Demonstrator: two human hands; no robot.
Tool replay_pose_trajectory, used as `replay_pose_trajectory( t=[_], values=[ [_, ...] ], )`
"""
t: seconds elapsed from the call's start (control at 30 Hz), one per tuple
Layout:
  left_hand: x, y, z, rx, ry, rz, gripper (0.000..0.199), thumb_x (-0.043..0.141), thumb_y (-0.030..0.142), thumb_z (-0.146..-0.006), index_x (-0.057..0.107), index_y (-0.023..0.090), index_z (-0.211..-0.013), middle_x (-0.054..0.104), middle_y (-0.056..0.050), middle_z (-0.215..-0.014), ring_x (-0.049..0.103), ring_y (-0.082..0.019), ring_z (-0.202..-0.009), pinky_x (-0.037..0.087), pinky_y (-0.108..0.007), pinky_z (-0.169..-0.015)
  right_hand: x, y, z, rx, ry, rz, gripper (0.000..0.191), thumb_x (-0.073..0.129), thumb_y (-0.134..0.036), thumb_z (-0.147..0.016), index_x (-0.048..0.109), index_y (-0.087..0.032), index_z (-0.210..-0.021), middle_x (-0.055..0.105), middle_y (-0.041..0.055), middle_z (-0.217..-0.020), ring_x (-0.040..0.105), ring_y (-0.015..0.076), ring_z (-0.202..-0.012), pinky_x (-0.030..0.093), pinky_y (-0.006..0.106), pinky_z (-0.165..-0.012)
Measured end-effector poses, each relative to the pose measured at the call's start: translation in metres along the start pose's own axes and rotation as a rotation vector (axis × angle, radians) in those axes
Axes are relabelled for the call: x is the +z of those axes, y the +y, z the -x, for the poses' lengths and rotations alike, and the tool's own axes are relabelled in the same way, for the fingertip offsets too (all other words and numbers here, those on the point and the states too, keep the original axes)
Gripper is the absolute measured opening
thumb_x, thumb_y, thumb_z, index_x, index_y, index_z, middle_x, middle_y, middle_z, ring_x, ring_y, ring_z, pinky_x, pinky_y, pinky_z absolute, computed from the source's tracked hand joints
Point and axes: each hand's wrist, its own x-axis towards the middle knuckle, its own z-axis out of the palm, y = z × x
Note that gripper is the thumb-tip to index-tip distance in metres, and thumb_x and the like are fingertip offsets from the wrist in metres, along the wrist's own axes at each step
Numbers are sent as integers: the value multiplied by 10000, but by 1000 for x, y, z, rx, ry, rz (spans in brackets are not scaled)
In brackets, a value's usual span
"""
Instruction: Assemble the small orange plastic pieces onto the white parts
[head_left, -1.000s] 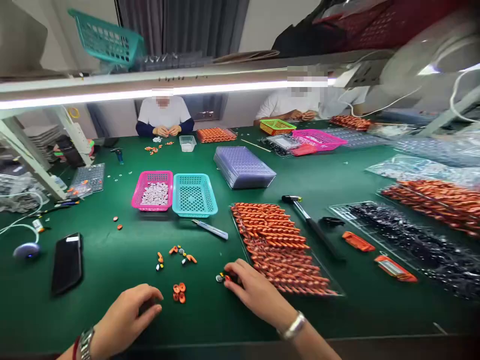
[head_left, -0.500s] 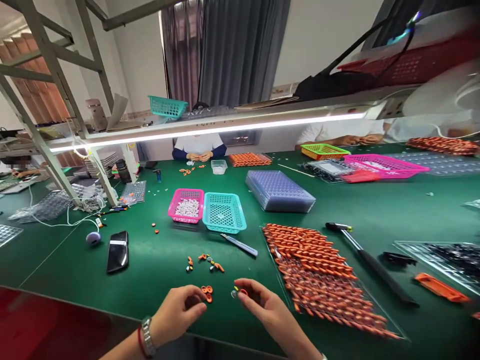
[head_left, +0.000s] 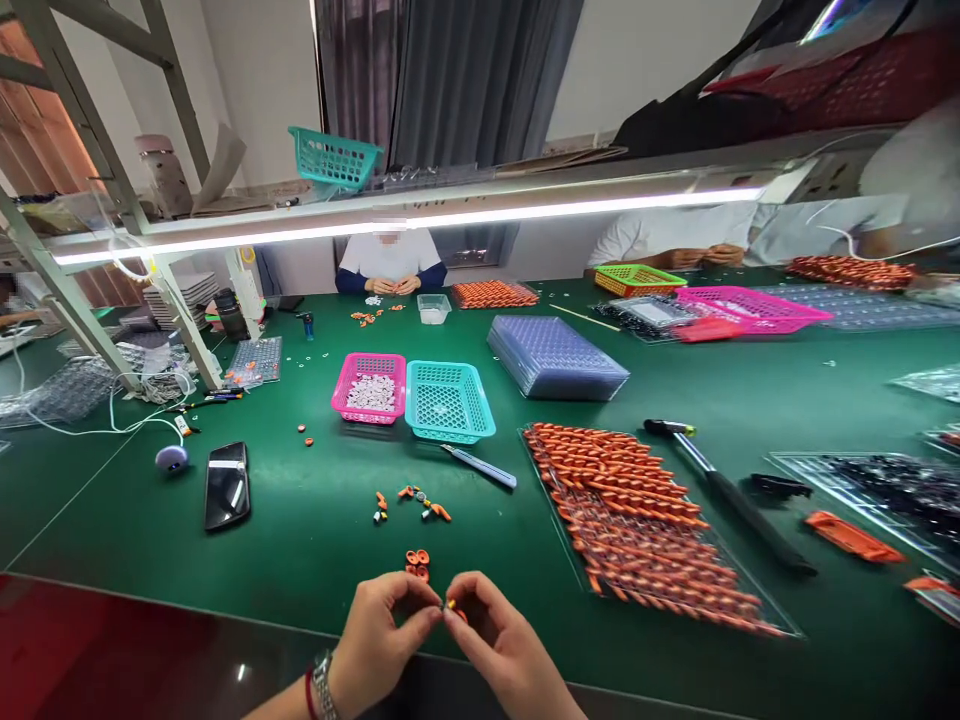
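Observation:
My left hand (head_left: 386,635) and my right hand (head_left: 501,640) meet fingertip to fingertip above the table's near edge. A small orange-and-yellow part (head_left: 452,606) is pinched in my right hand. The thumb and forefinger of my left hand are closed against its left side; whatever they grip is too small and covered to name. Just beyond my fingers lie several round orange caps (head_left: 418,560). Farther on, small orange pieces with black, white and yellow bits (head_left: 435,511) are scattered on the green table (head_left: 322,560).
A utility knife (head_left: 480,466) lies before a pink basket (head_left: 369,388) of white pieces and a turquoise basket (head_left: 450,400). Orange parts fill a clear tray (head_left: 637,530) at right, beside a hammer (head_left: 731,495). A phone (head_left: 226,487) lies left. Co-workers (head_left: 390,262) sit across.
My hands have come together: the left moved right, away from beside the orange caps, and the right moved left with the small part. The camera view has tilted down slightly.

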Motion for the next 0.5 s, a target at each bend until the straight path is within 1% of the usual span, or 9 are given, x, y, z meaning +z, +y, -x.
replay_pose_trajectory(
  t=[0.1,0.23,0.3,0.37,0.43,0.5],
  values=[
    [1,0,4,-17,-27,-71,118,675,274,-821,736,174,-812,750,-53,-780,675,-183,-722,521,-247,-685,-2,7,5,33,-29,-19,304,629,-496,-825,547,-212,-758,501,-20,-713,473,153,-630,448,273,-589],
    [-4,4,-2,-7,-83,-179,102,669,255,-832,745,187,-833,760,-38,-800,687,-179,-740,517,-236,-705,-6,11,5,93,-65,-57,301,580,-502,-865,600,-203,-889,555,8,-765,512,170,-681,464,291,-635],
    [-10,8,-11,6,-106,-247,126,648,277,-861,743,194,-857,761,-31,-829,685,-178,-766,509,-240,-729,-9,12,1,124,-64,-69,321,566,-515,-872,604,-198,-904,557,7,-749,520,170,-679,462,291,-636],
    [-18,11,-26,17,-109,-328,164,601,292,-902,734,197,-886,755,-35,-876,676,-183,-815,497,-257,-768,-13,12,-3,150,-39,-70,342,579,-541,-852,586,-199,-850,530,-10,-703,506,161,-641,442,278,-603],
    [-22,12,-42,26,-106,-422,179,566,271,-924,725,195,-893,738,-44,-899,653,-193,-856,479,-285,-800,-18,13,-7,168,-6,-62,368,595,-568,-825,562,-202,-812,509,-21,-680,498,155,-620,429,274,-590],
    [-21,10,-58,28,-117,-517,154,578,226,-910,722,193,-868,716,-52,-892,623,-211,-878,459,-321,-819,-23,14,-11,183,15,-51,383,601,-581,-810,551,-201,-801,506,-22,-675,501,156,-620,426,275,-592]
  ],
)
